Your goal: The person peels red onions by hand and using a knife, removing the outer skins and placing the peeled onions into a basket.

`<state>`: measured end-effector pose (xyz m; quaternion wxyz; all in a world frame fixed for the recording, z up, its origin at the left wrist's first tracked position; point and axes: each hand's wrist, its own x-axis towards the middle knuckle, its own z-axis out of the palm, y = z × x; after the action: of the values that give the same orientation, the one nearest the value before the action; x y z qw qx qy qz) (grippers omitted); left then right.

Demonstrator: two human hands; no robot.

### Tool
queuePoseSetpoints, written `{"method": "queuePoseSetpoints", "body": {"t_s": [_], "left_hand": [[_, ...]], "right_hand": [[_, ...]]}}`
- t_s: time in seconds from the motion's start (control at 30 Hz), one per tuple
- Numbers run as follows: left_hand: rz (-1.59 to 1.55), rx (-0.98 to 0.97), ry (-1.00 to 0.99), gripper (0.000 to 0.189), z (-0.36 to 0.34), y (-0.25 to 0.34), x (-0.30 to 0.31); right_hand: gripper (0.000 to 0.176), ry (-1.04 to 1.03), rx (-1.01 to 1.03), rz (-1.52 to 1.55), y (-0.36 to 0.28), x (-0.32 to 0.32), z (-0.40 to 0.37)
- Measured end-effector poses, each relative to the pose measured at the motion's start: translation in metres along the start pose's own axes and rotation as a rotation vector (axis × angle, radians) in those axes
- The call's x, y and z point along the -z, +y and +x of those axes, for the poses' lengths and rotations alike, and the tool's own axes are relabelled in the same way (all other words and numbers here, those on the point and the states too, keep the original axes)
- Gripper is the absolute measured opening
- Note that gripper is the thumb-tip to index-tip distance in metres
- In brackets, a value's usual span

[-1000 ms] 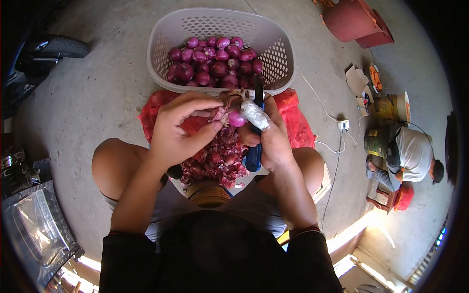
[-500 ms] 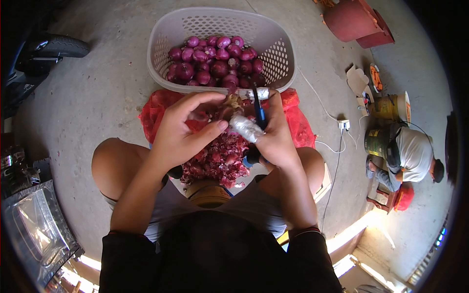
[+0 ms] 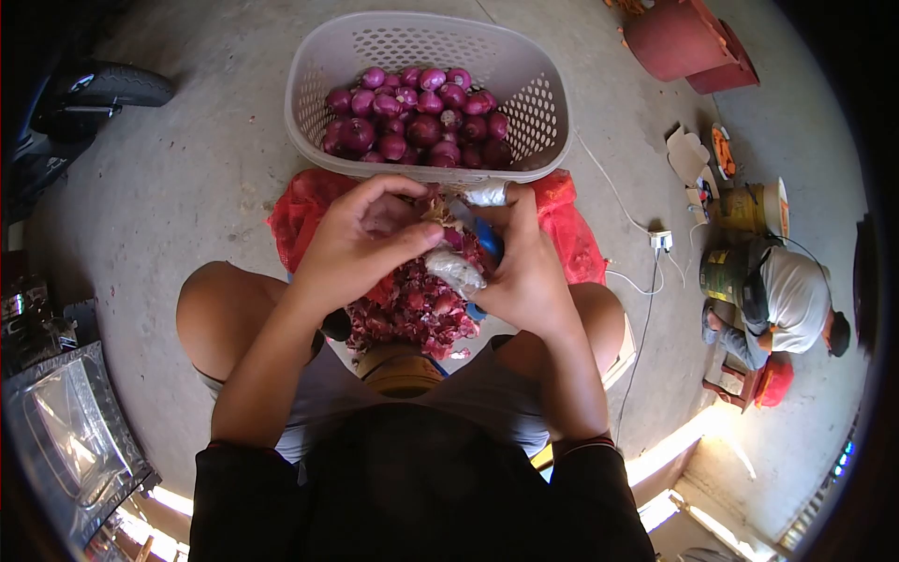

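Observation:
My left hand [image 3: 351,248] pinches a red onion [image 3: 450,234] between thumb and fingers; dry brownish skin shows at its top. My right hand [image 3: 529,276] is closed around the blue handle of a small knife [image 3: 488,240], whose blade is mostly hidden behind the fingers and onion. Silvery wrapping covers this hand's thumb and forefinger, both close against the onion. Beneath both hands lies a heap of loose onion skins [image 3: 412,314] on red mesh sacking [image 3: 573,234]. Just beyond stands a grey plastic basket [image 3: 314,103] holding many purple-red onions [image 3: 423,129].
A power strip [image 3: 660,240] with cables lies on the floor to the right. Farther right, another person [image 3: 794,290] sits bent over near buckets [image 3: 749,208]. A motorcycle wheel [image 3: 122,86] is at the upper left. A tub [image 3: 382,370] stands between my knees.
My right hand has turned, so the knife's dark blade, upright before, now tips in toward the onion. My left hand remains at nearly the same place, its fingers closer around the onion.

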<state>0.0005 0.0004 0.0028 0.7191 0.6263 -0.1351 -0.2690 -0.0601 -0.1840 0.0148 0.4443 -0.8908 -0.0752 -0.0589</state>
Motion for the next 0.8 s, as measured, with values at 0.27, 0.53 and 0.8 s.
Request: {"method": "queuePoseSetpoints", "body": {"t_s": [0.27, 0.53, 0.8], "left_hand": [[-0.138, -0.008, 0.074, 0.031, 0.002, -0.007, -0.002], [-0.039, -0.159, 0.176, 0.029, 0.003, -0.011, -0.007], [-0.281, 0.013, 0.214, 0.039, 0.001, -0.001, -0.011]], "right_hand": [[0.072, -0.002, 0.017, -0.236, -0.001, -0.004, -0.001], [0.072, 0.132, 0.061, -0.186, -0.004, -0.015, 0.002], [0.074, 0.167, -0.014, -0.156, -0.007, -0.016, 0.003]]}}
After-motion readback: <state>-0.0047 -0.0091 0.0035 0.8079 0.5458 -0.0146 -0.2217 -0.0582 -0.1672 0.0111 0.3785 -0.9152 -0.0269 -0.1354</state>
